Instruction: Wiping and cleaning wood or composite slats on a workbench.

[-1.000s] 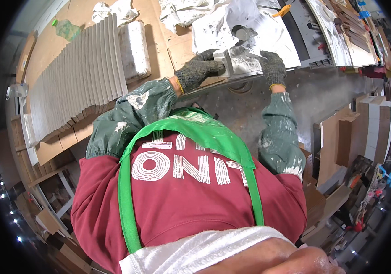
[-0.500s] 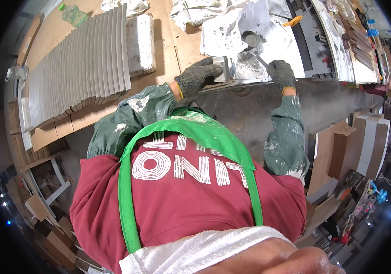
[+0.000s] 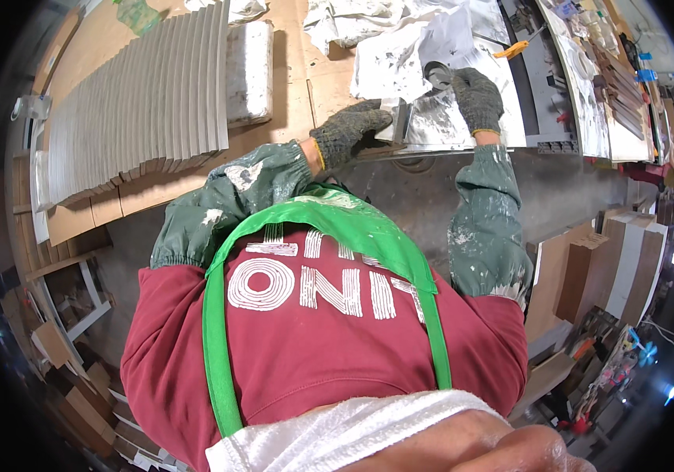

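Left hand: we see the gloved left hand [image 3: 350,130] reaching forward from a bent, paint-flecked green sleeve, fingers closed on the left edge of a small grey panel [image 3: 431,126].
Right hand: the gloved right hand [image 3: 476,96] lies curled over the panel's far right part, pressing on it; what it grips, if anything, we cannot tell.
Panel: it lies flat at the near edge of the workbench [image 3: 156,189], smeared white.
Surface: to the left, a fanned row of grey slats [image 3: 140,102] and a white block [image 3: 249,59] rest on brown board; crumpled white sheets [image 3: 400,39] lie beyond the panel.
Room: stacked boards [image 3: 612,267] stand at the right, clutter lower left.
Change: since a second ago we find both hands farther from the body, with the view tipped forward.
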Demonstrator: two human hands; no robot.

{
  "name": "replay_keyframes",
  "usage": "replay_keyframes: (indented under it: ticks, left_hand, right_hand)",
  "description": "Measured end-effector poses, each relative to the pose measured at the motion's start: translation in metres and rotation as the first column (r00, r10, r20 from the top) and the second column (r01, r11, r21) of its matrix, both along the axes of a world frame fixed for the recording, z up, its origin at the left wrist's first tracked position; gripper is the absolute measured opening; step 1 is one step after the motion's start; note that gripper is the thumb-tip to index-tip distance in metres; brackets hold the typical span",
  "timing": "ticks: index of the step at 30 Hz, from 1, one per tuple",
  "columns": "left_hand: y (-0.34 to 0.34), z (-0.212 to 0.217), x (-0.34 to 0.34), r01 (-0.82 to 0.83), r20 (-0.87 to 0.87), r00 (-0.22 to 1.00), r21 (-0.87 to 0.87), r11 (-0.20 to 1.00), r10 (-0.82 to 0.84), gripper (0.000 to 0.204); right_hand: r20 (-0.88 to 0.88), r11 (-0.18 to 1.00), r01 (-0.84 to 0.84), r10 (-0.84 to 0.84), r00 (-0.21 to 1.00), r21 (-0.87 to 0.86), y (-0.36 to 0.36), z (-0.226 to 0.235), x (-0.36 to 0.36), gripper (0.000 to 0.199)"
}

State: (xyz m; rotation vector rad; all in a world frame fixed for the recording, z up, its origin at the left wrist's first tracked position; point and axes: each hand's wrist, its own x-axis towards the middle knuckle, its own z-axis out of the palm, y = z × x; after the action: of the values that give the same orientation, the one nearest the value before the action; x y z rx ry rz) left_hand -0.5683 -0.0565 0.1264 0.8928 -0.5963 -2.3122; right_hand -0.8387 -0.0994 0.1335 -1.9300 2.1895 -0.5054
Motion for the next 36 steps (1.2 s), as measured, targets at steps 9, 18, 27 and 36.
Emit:
replay_keyframes:
  ticks: [9, 18, 27, 36]
  left_hand:
    - [-0.029, -0.011, -0.012, -0.089, 0.022, 0.996, -0.012, 0.996, 0.089, 0.028]
    - [-0.061, -0.016, -0.052, -0.048, 0.012, 0.999, 0.118, 0.992, 0.047, 0.013]
    - [-0.066, -0.044, -0.055, 0.213, 0.066, 0.975, -0.545, 0.811, -0.212, 0.017]
    - [-0.063, -0.022, -0.050, 0.096, -0.223, 0.971, 0.060, 0.994, -0.080, 0.016]
  right_hand:
    - [-0.171, 0.999, -0.021, 0.014, 0.985, -0.041, 0.007, 0.005, 0.000, 0.030]
    - [0.481, 0.968, 0.123, -0.002, 0.877, -0.221, 0.022, 0.017, -0.010, 0.022]
    - [0.881, 0.970, 0.175, -0.230, 0.414, 0.171, 0.040, 0.027, 0.000, 0.019]
    - [0.908, 0.981, 0.148, -0.171, 0.383, 0.123, 0.045, 0.028, 0.000, 0.019]
